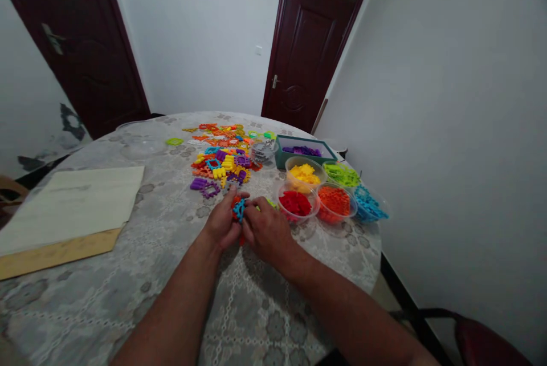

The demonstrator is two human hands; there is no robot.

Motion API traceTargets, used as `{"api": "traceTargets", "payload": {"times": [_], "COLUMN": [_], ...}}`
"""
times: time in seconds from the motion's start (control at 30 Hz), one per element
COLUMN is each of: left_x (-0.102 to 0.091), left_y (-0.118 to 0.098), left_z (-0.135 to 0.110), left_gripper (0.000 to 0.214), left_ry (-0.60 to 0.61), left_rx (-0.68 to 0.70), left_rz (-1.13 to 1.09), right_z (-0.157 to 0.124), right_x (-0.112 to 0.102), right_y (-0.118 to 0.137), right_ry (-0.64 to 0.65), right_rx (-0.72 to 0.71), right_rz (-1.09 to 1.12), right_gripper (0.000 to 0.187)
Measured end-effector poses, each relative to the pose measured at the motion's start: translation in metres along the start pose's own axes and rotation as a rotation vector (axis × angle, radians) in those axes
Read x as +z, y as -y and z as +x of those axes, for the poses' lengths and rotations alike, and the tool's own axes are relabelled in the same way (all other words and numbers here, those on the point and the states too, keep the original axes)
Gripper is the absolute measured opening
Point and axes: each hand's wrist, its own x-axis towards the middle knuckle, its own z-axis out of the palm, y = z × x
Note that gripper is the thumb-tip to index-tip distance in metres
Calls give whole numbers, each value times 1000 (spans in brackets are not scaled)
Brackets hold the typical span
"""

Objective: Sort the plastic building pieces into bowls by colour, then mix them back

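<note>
Above the table's near middle, my left hand is closed around a small cluster of joined plastic building pieces. A blue piece shows between my hands, with orange parts beside it. My right hand meets it from the right, its fingers bent and pressed against the blue piece. My fingers hide much of the cluster. Just beyond them lies a heap of mixed pieces in yellow, purple, blue and orange. A lime-green piece peeks out behind my right hand.
Right of my hands stand clear bowls of red pieces, orange pieces, yellow pieces, green pieces and blue pieces. Behind them is a green box with purple pieces. Paper sheets lie at the left.
</note>
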Motion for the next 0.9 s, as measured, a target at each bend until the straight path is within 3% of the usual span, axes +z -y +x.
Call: {"api": "traceTargets", "payload": {"times": [0.33,0.57,0.7,0.9], "left_x": [3,0,-1,-2], "left_y": [-2,-3,-6,-10], "left_z": [-2,-2,-1,-2], "left_gripper": [37,35,38,41], "left_ry": [24,51,29,-3], "left_rx": [1,2,20,45], "left_rz": [8,87,128,115], "right_z": [-3,-17,-46,-91], "right_x": [4,-22,-61,-120], "right_y": [-2,-32,-78,-193], "right_ry": [-45,-239,-432,-669], "right_rx": [66,156,186,421], "right_rz": [132,253,292,50], "right_gripper": [32,16,16,24]}}
